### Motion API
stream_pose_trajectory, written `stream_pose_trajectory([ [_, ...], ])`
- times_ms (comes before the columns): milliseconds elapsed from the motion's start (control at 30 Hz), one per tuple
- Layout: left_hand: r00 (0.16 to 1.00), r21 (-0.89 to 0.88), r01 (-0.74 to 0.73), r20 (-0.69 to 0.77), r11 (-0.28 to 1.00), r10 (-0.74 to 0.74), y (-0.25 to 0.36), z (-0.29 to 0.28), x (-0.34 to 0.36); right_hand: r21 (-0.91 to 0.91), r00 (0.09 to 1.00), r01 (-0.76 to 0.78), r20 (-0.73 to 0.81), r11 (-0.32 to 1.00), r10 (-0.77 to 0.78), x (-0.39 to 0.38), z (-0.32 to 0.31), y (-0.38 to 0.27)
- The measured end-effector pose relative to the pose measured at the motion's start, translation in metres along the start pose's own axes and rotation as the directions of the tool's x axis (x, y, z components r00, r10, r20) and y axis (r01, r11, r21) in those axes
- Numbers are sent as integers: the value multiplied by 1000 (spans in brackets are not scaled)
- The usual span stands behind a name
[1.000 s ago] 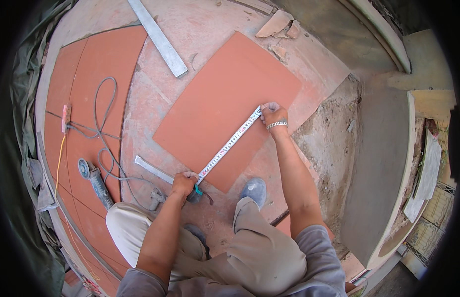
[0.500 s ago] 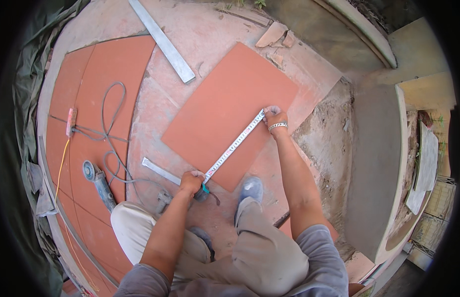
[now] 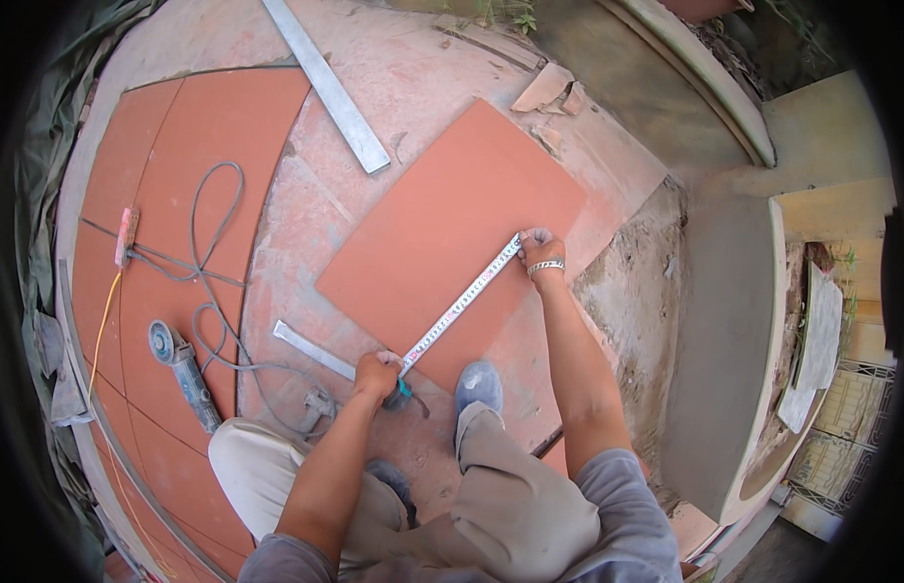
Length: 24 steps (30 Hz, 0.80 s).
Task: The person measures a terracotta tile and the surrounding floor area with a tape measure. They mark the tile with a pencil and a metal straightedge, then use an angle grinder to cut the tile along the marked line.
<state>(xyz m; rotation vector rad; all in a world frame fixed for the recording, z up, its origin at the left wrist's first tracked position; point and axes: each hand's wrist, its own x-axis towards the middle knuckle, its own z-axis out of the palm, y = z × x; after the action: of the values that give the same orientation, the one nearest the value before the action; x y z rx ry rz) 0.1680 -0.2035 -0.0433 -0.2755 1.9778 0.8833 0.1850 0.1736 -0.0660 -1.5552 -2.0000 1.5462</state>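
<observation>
An orange-red square tile (image 3: 423, 214) lies on the dusty floor. My left hand (image 3: 379, 377) is closed on a tape measure (image 3: 399, 396) with a teal part, near the tile's lower edge. The extended white tape (image 3: 457, 306) runs diagonally across the tile to my right hand (image 3: 538, 251), whose fingers pinch its far end near the tile's right edge. A short metal bar (image 3: 311, 342) lies beside my left hand, its near end partly hidden.
Angle grinder (image 3: 185, 364), looping grey cable (image 3: 219, 306) and power connector (image 3: 126, 233) lie over red tiles (image 3: 160, 146) at left. Long metal bar (image 3: 326, 83) and broken tile pieces (image 3: 541, 89) lie beyond; concrete walls (image 3: 719, 360) border the right. My shoe (image 3: 479, 389) is below the tile.
The whole scene shifts slightly in the picture as my head moves. Both hands keep the tape stretched across the tile in about the same position.
</observation>
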Motion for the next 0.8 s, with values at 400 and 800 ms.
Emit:
stream_pose_trajectory([
  [400, 1000, 76, -26, -2, 997, 27, -5, 0, 5, -125, 995, -102, 3, 987, 103, 9, -4, 0],
  [800, 999, 117, -20, -22, 993, 23, 4, 0, -1, -204, 999, 26, -26, 979, -32, 11, -6, -1],
])
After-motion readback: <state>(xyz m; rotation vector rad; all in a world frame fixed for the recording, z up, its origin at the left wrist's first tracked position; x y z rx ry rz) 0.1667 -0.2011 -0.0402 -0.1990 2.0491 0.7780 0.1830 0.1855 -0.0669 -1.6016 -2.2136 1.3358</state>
